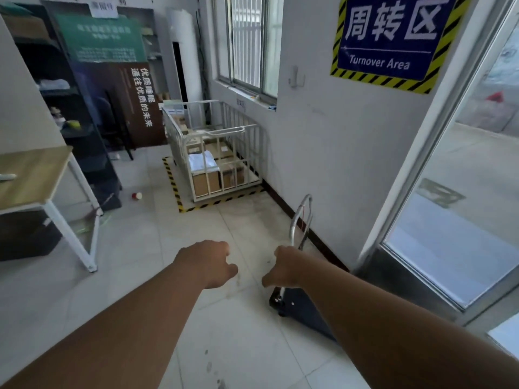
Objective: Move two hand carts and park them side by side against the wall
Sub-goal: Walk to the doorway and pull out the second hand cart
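Right hand [283, 266] grips hand cart [302, 310] by wall [337, 164]; left hand [207, 262] curled, empty; open floor [196, 220].

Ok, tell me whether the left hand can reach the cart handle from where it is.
Probably yes. The left hand holds nothing, and only bare floor lies between it and the handle; the right hand grips low down, leaving the top bar free.

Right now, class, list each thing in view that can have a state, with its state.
Hand cart, handle upright, standing beside the wall.
Right hand, grips the cart's handle.
Left hand, curled, holds nothing.
Cage trolley, loaded with boxes, inside the striped marking.
Paper cup, lying on its side.
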{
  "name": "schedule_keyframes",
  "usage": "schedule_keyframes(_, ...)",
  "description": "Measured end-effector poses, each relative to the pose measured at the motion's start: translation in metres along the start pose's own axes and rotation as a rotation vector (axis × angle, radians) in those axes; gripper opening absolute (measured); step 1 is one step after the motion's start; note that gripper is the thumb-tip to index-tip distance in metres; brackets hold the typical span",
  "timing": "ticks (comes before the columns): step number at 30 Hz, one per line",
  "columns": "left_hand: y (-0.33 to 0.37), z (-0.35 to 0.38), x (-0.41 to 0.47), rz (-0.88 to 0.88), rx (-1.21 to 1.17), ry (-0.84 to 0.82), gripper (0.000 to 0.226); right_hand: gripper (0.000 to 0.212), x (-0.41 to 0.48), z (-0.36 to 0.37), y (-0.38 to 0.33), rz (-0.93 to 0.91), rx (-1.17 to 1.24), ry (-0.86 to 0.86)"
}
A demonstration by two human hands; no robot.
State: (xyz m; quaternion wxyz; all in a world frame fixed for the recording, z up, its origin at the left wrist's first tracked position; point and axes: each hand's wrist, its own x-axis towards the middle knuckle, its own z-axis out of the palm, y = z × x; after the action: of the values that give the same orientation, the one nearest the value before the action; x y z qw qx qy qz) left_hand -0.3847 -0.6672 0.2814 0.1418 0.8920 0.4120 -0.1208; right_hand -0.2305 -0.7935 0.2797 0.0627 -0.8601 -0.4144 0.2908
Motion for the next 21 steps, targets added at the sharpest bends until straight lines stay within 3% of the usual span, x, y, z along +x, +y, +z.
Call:
schedule_keyframes(7, -0.045, -0.041, 0.121, 0.122, 0.049, -0.049, 0.062, 0.082, 0.099, -0.037, -0.040, 0.118, 0.037, 0.064)
schedule_keyframes(21, -0.033, -0.134, 0.367, 0.334, 0.098, -0.036, 0.063, 0.087, 0.330, -0.116, -0.068, 0.291, 0.091, 0.127)
